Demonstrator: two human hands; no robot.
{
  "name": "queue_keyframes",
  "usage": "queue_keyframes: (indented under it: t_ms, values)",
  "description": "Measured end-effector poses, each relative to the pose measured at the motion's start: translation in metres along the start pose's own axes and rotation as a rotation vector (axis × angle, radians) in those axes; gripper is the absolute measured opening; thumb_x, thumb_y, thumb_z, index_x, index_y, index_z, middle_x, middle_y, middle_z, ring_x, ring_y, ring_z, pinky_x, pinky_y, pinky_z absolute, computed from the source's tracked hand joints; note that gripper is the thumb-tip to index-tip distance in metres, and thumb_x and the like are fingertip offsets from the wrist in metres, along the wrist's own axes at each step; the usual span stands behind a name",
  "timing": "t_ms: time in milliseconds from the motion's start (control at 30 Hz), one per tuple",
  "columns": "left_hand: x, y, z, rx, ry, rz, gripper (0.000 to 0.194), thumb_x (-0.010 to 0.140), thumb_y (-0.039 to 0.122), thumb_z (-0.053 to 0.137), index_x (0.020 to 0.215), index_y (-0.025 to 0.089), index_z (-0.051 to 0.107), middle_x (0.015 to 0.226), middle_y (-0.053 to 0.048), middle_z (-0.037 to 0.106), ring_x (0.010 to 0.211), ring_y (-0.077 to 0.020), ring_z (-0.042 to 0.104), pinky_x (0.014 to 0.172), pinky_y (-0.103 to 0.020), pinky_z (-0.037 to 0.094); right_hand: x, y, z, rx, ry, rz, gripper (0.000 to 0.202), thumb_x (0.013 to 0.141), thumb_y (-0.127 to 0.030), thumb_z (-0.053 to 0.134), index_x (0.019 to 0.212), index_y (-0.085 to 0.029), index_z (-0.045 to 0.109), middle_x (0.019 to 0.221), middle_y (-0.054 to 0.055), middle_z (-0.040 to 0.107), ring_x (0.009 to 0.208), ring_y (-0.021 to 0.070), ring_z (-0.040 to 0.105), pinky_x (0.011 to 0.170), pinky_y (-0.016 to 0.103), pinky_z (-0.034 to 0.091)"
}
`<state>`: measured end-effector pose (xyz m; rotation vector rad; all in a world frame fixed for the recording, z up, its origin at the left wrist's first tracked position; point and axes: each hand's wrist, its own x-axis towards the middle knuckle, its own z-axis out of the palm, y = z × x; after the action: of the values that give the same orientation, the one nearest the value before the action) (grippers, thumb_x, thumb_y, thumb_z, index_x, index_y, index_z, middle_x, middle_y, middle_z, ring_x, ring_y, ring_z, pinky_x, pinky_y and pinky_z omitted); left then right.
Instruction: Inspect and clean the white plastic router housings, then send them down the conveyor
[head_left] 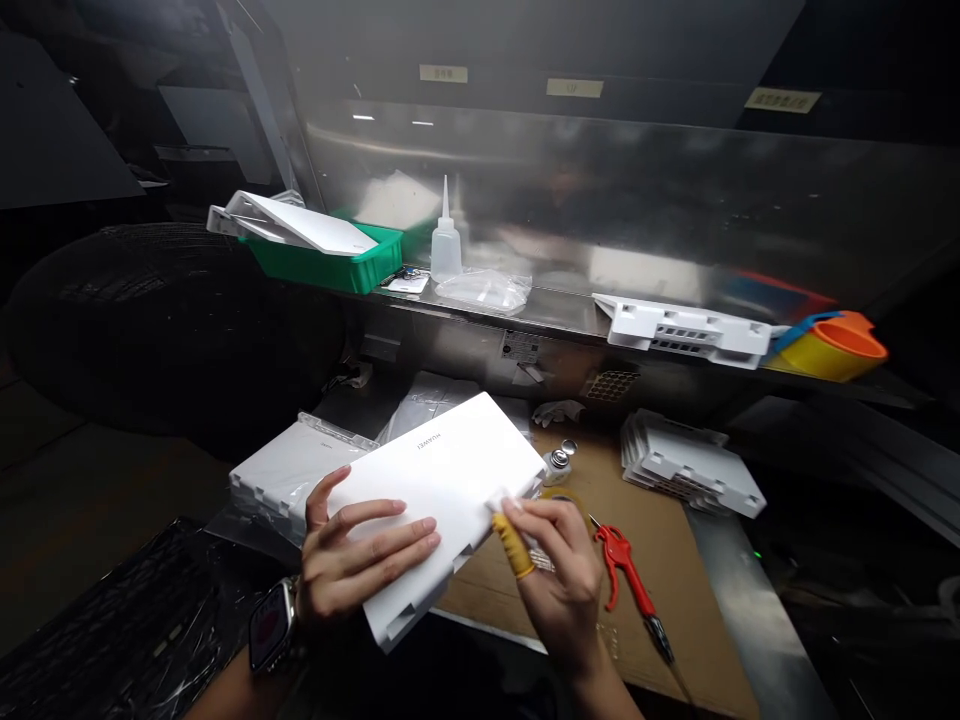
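A white plastic housing cover marked HUAWEI is held tilted above the bench. My left hand grips it from the left, fingers spread across its face and a watch on the wrist. On the cover's right edge, my right hand pinches a small white wipe against the surface. A yellow finger cot covers the right thumb. Behind the left hand lies a stack of similar white covers. Just beyond the right hand is a small bottle with a metal top.
A red air blow gun lies on the brown cardboard. More white covers are stacked at right. The metal shelf carries a green bin, a squeeze bottle, a white cover and tape rolls.
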<state>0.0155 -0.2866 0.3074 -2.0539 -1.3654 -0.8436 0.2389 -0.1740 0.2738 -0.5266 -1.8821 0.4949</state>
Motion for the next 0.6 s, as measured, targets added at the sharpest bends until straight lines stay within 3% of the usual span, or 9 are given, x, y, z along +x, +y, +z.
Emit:
queue_keyframes:
  t_ms: [133, 267, 367, 467, 600]
  values:
    - [-0.006, -0.003, 0.002, -0.018, -0.014, -0.028, 0.038, 0.095, 0.008, 0.060, 0.123, 0.033, 0.071, 0.112, 0.014, 0.079, 0.104, -0.0149, 0.069, 0.130, -0.050, 0.016, 0.001, 0.009, 0.002, -0.003, -0.032, -0.028, 0.037, 0.087, -0.001, 0.069, 0.118, -0.022, 0.073, 0.098, 0.007, 0.069, 0.090, 0.0199, 0.066, 0.074, 0.034, 0.057]
    - [-0.016, -0.008, 0.004, -0.043, -0.045, -0.069, 0.042, 0.092, 0.009, 0.065, 0.125, 0.034, 0.069, 0.112, 0.012, 0.079, 0.105, -0.0173, 0.069, 0.129, -0.053, 0.018, 0.006, 0.039, -0.013, -0.187, 0.226, 0.108, 0.027, 0.088, -0.009, 0.070, 0.111, -0.023, 0.075, 0.099, 0.006, 0.068, 0.091, 0.0208, 0.064, 0.075, 0.035, 0.054]
    - [-0.021, -0.011, 0.003, -0.039, -0.052, -0.086, 0.038, 0.094, 0.016, 0.064, 0.127, 0.035, 0.068, 0.113, 0.012, 0.079, 0.105, -0.0184, 0.068, 0.128, -0.055, 0.019, 0.006, 0.045, -0.022, -0.126, 0.389, 0.212, 0.033, 0.084, -0.013, 0.076, 0.116, -0.021, 0.070, 0.102, 0.006, 0.067, 0.091, 0.0211, 0.064, 0.077, 0.036, 0.053]
    - [-0.022, -0.012, -0.002, -0.031, -0.066, -0.077, 0.038, 0.096, 0.015, 0.061, 0.128, 0.035, 0.067, 0.114, 0.012, 0.079, 0.107, -0.0188, 0.068, 0.128, -0.055, 0.020, 0.003, 0.027, -0.017, -0.039, 0.292, 0.198, 0.032, 0.084, -0.011, 0.075, 0.113, -0.022, 0.067, 0.101, 0.005, 0.066, 0.091, 0.0213, 0.064, 0.076, 0.036, 0.053]
    - [-0.020, -0.008, -0.007, 0.015, -0.056, -0.058, 0.047, 0.092, 0.005, 0.062, 0.126, 0.037, 0.067, 0.111, 0.015, 0.079, 0.105, -0.0163, 0.069, 0.129, -0.053, 0.019, 0.000, 0.000, 0.003, -0.019, 0.010, -0.009, 0.032, 0.087, -0.004, 0.070, 0.112, -0.023, 0.068, 0.100, 0.006, 0.069, 0.095, 0.0219, 0.062, 0.080, 0.038, 0.053]
